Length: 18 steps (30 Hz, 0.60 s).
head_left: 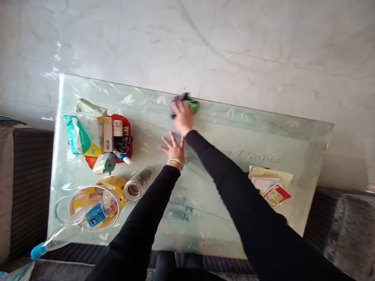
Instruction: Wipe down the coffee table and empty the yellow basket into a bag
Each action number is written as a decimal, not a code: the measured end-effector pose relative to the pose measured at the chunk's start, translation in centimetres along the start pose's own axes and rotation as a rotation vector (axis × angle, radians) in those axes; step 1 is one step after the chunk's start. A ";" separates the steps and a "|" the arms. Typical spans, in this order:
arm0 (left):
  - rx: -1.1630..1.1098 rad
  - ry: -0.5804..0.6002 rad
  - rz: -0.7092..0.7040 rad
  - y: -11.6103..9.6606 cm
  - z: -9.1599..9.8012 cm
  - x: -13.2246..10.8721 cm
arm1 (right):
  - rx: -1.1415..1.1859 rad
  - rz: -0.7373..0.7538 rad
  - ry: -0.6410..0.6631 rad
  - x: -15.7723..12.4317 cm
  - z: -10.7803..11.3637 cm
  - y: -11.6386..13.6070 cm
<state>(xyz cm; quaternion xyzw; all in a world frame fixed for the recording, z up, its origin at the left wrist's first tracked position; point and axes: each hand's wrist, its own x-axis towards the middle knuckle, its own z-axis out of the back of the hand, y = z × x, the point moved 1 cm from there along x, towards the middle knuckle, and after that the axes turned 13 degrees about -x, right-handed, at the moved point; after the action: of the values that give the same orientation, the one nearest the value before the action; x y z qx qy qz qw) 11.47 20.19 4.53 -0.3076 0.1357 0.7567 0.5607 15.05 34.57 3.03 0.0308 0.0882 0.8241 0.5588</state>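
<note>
My left hand [173, 148] lies flat on the pale green glass table [222, 128], fingers spread, with a green bangle at the wrist. My right hand [182, 115] reaches to the table's far edge and presses on a green and dark cloth [188, 102]; it is blurred by motion. Both arms wear black sleeves.
At the left stand a red tray [128, 149] with boxes, tubes and a packet, a glass jar [137, 185] on its side, and a clear jug [88, 212] over a yellow dish. Papers and a red card [271, 186] lie at the right. Dark sofas flank the table; pale floor tiles lie beyond.
</note>
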 end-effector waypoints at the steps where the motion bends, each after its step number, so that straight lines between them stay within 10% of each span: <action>1: 0.005 0.015 -0.001 0.0 0.0 0.1 | 0.026 0.080 0.013 0.8 -0.5 3.1; 4: 0.045 0.039 0.006 0.0 0.1 0.3 | 0.114 0.335 0.050 1.0 -1.5 5.8; 7: 0.085 -0.005 0.021 0.0 0.0 0.4 | 0.086 0.365 0.041 -1.6 -1.4 -2.7; 13: 0.106 -0.009 0.020 -0.1 0.1 0.4 | -0.088 -0.433 -0.033 -12.2 3.9 -30.6; 15: 0.110 -0.008 0.022 -0.2 0.2 0.4 | -0.094 -0.699 -0.010 -14.3 5.2 -35.0; 18: 0.112 -0.014 0.030 -0.3 0.4 0.2 | -0.104 -0.936 0.020 -14.3 4.7 -32.9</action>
<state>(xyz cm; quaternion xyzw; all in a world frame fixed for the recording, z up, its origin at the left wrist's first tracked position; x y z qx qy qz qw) 11.61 20.70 4.73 -0.2685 0.1783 0.7583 0.5666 51.22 33.69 2.45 -0.0484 0.0567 0.4870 0.8702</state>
